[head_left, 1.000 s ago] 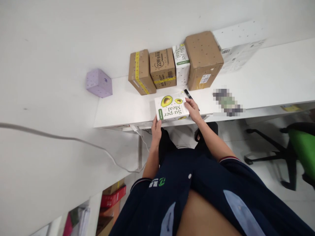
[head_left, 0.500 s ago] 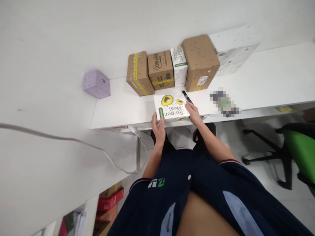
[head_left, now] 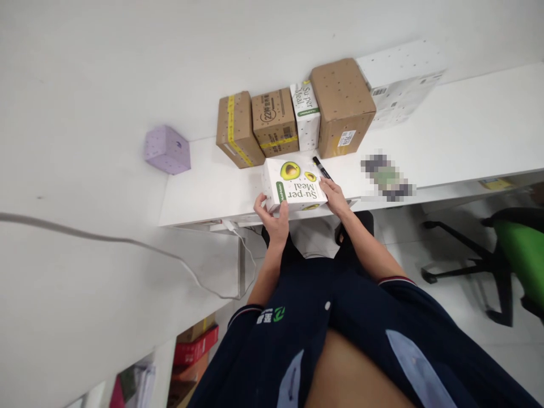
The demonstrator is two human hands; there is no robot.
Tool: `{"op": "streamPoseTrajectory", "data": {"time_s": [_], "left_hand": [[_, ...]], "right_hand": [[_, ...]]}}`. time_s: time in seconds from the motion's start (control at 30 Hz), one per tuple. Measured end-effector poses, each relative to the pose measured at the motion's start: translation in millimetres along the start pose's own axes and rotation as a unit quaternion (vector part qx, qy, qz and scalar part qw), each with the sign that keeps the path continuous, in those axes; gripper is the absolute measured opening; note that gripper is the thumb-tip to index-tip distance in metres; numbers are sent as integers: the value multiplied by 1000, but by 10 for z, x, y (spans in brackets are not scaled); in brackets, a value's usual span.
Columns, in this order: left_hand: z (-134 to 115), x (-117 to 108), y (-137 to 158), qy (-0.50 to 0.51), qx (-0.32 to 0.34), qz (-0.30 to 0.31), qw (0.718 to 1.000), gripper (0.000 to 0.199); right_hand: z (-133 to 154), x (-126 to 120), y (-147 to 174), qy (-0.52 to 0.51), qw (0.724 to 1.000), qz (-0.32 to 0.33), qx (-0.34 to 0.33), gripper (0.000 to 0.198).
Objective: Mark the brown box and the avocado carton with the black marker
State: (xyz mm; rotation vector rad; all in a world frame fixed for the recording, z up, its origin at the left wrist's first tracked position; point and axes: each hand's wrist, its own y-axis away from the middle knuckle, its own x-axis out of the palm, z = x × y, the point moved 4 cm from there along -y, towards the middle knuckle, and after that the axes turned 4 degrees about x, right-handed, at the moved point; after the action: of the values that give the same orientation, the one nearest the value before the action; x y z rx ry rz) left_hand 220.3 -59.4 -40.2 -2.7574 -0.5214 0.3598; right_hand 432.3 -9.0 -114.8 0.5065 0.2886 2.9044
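White desk (head_left: 446, 136), both hands, left (head_left: 272, 218) and right (head_left: 335, 195), gripping the avocado box (head_left: 295, 184) by its side edges; probably light, stiff cardboard.

both hands (head_left: 272, 218) (head_left: 335, 197) forward, fingers curled

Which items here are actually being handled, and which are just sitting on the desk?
In hand: avocado meal box, left hand gripping its near-left corner, right hand on its right edge.

Lying about: black marker beside the right hand; two taped brown boxes; a second meal box upright; large brown box; white box; purple box; green chair.
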Motion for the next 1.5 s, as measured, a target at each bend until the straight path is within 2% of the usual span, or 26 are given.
{"op": "streamPoseTrajectory", "data": {"time_s": [0.17, 0.3, 0.47, 0.57, 0.67, 0.8, 1.1, 1.33, 1.5], "left_hand": [[200, -131, -31, 22, -34, 18, 999, 49], [398, -240, 12, 47, -69, 4, 997, 41], [561, -272, 105, 149, -98, -5, 984, 44], [561, -269, 84, 186, -77, 18, 979, 53], [553, -253, 6, 214, -27, 55, 975, 63], [644, -188, -53, 201, 15, 83, 976, 66], [842, -108, -24, 164, 6, 105, 981, 73], [855, -90, -100, 175, 24, 89, 980, 71], [827, -64, -184, 163, 14, 78, 983, 67]], "right_hand": [[107, 79, 78, 49, 999, 9, -18, 58], [140, 120, 107, 74, 997, 14, -14, 55], [164, 170, 97, 67, 997, 34, 9, 58], [267, 227, 93, 48, 997, 64, -23, 54], [391, 275, 73, 34, 991, 91, -88, 51], [421, 259, 40, 41, 985, 77, -147, 44], [152, 111, 77, 49, 991, 61, -108, 33], [167, 104, 73, 45, 990, 67, -115, 29], [190, 125, 85, 60, 989, 71, -117, 33]]}}
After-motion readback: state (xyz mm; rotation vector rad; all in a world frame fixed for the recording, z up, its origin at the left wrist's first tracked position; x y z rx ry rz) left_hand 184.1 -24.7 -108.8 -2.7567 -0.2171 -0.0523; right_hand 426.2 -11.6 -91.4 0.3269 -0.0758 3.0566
